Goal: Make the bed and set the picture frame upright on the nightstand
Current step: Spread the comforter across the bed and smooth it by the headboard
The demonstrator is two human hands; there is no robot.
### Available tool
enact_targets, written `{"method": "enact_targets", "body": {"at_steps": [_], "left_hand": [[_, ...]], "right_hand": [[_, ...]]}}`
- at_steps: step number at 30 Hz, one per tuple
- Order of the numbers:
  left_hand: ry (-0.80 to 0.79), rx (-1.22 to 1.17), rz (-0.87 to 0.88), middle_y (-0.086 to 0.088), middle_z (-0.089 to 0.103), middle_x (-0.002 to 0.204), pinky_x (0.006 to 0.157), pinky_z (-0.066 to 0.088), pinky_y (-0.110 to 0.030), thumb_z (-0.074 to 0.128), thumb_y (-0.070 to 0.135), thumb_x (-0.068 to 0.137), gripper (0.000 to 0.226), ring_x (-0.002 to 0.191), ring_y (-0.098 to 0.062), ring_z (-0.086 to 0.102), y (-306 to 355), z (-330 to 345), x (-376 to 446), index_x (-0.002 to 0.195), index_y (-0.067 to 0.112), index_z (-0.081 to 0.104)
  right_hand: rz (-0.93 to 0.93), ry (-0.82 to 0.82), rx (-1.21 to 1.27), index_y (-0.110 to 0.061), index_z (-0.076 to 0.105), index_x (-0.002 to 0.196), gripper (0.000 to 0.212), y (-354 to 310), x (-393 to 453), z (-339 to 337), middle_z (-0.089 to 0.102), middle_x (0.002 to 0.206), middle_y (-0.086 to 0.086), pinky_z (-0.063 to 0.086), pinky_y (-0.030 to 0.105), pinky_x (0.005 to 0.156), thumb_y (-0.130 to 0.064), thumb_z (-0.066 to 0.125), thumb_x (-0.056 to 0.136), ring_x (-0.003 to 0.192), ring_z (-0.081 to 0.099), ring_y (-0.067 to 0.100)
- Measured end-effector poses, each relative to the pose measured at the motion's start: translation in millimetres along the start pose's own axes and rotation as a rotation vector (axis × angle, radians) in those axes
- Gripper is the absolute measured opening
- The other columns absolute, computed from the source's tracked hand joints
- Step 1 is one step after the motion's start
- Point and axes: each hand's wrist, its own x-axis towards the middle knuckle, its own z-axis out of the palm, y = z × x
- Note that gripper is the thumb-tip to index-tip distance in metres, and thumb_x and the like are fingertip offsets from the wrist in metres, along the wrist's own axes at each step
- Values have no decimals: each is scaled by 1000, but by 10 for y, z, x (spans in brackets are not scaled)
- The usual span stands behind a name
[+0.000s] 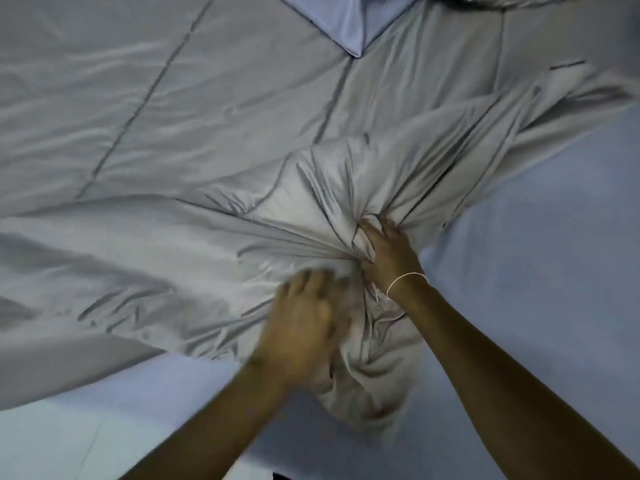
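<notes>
A grey quilted comforter (166, 140) lies spread and wrinkled over a pale blue bed sheet (540, 271). Near the middle of the view the comforter is bunched into a tight gather. My right hand (388, 254), with a thin white band at the wrist, is shut on that gather, fabric pinched between its fingers. My left hand (301, 323) is blurred and lies on the crumpled fabric just below and left of the right hand; whether it grips is unclear. The picture frame and nightstand are not in view.
Blue sheet shows bare at the lower left and along the right side. A corner of blue fabric (349, 22), perhaps a pillow, points down from the top edge. A fold of grey fabric crosses the top right corner.
</notes>
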Motion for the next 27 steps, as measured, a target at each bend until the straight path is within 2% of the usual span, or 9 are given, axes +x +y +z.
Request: {"method": "enact_targets", "body": {"at_steps": [3, 5, 7, 9, 11, 16, 20, 24, 27], "left_hand": [[-107, 249, -196, -20, 24, 154, 106, 23, -61, 45, 66, 78, 85, 140, -43, 23, -218, -88, 89, 148, 20, 28], [-292, 289, -260, -15, -7, 159, 109, 0, -65, 39, 80, 74, 104, 145, -38, -7, -262, 2, -16, 151, 24, -2], [-365, 285, -208, -12, -13, 159, 109, -5, -65, 26, 85, 72, 103, 145, -35, -9, -101, 155, -268, 151, 27, -6], [-393, 275, -145, -15, 5, 159, 110, 4, -66, 13, 85, 72, 98, 145, -37, 10, 218, 332, -630, 152, 27, 12], [-403, 209, -98, -20, 33, 150, 106, 20, -66, 18, 79, 78, 90, 134, -42, 36, 575, 554, -1006, 144, 21, 38], [-384, 145, 110, -22, 59, 126, 93, 40, -51, 36, 48, 86, 55, 101, -40, 61, 1493, 973, -1619, 126, 19, 60], [-360, 168, 284, -16, 69, 110, 83, 49, -46, 48, 34, 79, 42, 83, -35, 67, 2117, 1300, -1918, 114, 22, 68], [-405, 145, 315, -18, 65, 118, 76, 53, -44, 54, 24, 80, 42, 93, -39, 66, 2540, 1540, -2101, 121, 19, 63], [-409, 133, 343, -18, 65, 119, 74, 53, -43, 60, 22, 75, 41, 97, -41, 65, 2809, 1566, -2089, 116, 20, 65]], "right_hand": [[6, 19, -9, -22, 44, 141, 66, 138, -491, 85, 44, 138, 16, 37, 44, 105, -4, 61, 80, 122, 42, 41], [3, 17, -59, -22, 49, 136, 61, 281, -829, 103, 47, 134, 16, 37, 42, 104, -4, 61, 80, 119, 44, 41], [12, 11, -107, -22, 52, 134, 57, 477, -1197, 107, 49, 132, 15, 37, 41, 102, -4, 61, 80, 117, 46, 41], [47, -3, -149, -24, 52, 133, 57, 718, -1576, 97, 51, 130, 14, 40, 42, 100, -6, 62, 80, 115, 48, 40], [102, -18, -204, -28, 53, 131, 53, 959, -1946, 60, 52, 128, 12, 43, 43, 96, -8, 62, 82, 114, 48, 39], [220, -102, -265, -25, 61, 119, 42, 1632, -2876, -95, 57, 120, 9, 49, 44, 89, -13, 61, 78, 110, 53, 39], [283, -103, -284, -25, 64, 115, 44, 2247, -3590, -195, 59, 123, 11, 50, 49, 86, -8, 66, 75, 109, 55, 41], [213, 132, -248, -20, 67, 109, 41, 2698, -4111, -285, 64, 113, 15, 54, 52, 74, 2, 66, 74, 97, 59, 44], [314, 74, -322, -20, 65, 115, 36, 2977, -4365, -288, 60, 122, 13, 50, 53, 79, -3, 61, 84, 108, 56, 43]]}}
